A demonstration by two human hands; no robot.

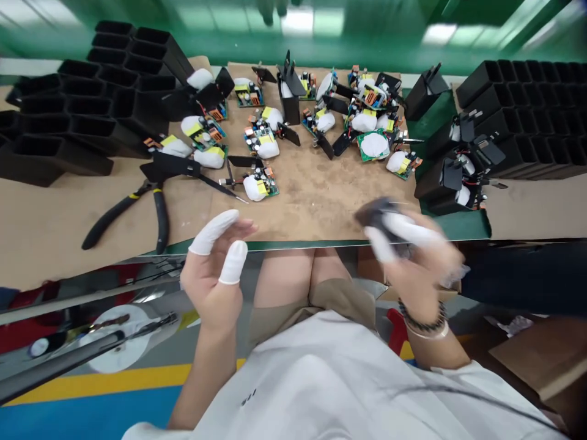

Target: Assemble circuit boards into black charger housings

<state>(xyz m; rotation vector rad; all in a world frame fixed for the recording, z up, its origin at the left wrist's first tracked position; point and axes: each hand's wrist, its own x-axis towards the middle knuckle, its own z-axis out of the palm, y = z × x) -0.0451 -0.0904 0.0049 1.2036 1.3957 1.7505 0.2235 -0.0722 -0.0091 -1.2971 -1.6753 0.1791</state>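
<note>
My left hand (213, 266) is raised at the table's front edge, with white finger cots on the thumb and one finger. Its thumb stands apart from the curved fingers, and nothing shows between them. To the right, my right hand (415, 253), smeared by motion, grips a dark object (378, 217) whose kind is too blurred to make out. White cots cover its thumb and a finger too. Circuit boards (260, 185) with white putty-like blobs and yellow-wrapped parts lie on the brown cardboard (316, 205). Some have black plug pieces wired to them.
Black-handled pliers (158, 208) and tweezers (224, 188) lie at left. Black rectangular casings are grouped at far left (87, 131) and far right (527, 116). Several casings with plug tops, such as one upright casing (288, 91), stand among the boards and at right.
</note>
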